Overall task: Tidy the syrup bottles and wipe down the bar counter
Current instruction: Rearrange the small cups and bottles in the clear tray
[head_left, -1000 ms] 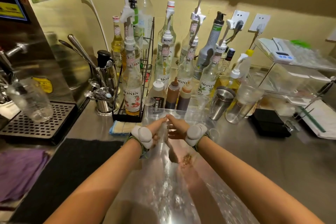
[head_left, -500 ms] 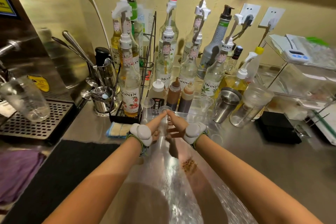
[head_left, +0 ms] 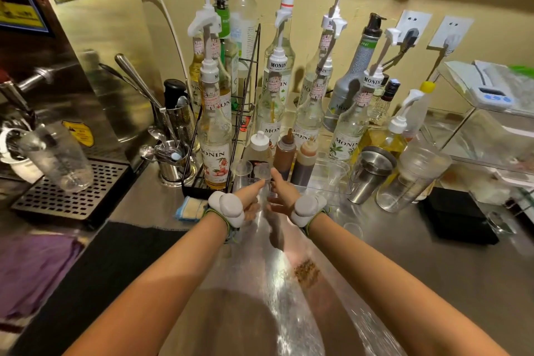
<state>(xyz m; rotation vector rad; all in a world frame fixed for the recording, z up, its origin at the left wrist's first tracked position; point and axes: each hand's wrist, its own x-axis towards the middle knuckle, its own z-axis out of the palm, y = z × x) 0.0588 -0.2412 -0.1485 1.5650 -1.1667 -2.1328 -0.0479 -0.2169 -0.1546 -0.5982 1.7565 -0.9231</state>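
Several Monin syrup bottles (head_left: 309,113) with white pumps stand at the back of the steel counter (head_left: 433,283). One Monin bottle (head_left: 215,136) stands in a black wire rack (head_left: 245,124). Three squeeze bottles (head_left: 284,150) sit in a clear tray (head_left: 332,182) just ahead of my hands. My left hand (head_left: 248,199) and right hand (head_left: 284,196) meet at the tray's near wall, thumbs on its rim, fingers curled against it. Two small clear cups (head_left: 261,170) stand right by my thumbs. Brown crumbs (head_left: 306,273) lie on the counter under my right forearm.
A blue and yellow sponge (head_left: 189,208) lies left of my left wrist, beside a black mat (head_left: 101,269) and a purple cloth (head_left: 31,269). At the left is a steel machine with a drip tray (head_left: 69,191). To the right stand a steel shaker (head_left: 372,173), a plastic cup (head_left: 410,179) and a black box (head_left: 459,217).
Both hands have slid forward together toward the squeeze bottles, and my view has come closer to the bottles. The crumbs stay in place.
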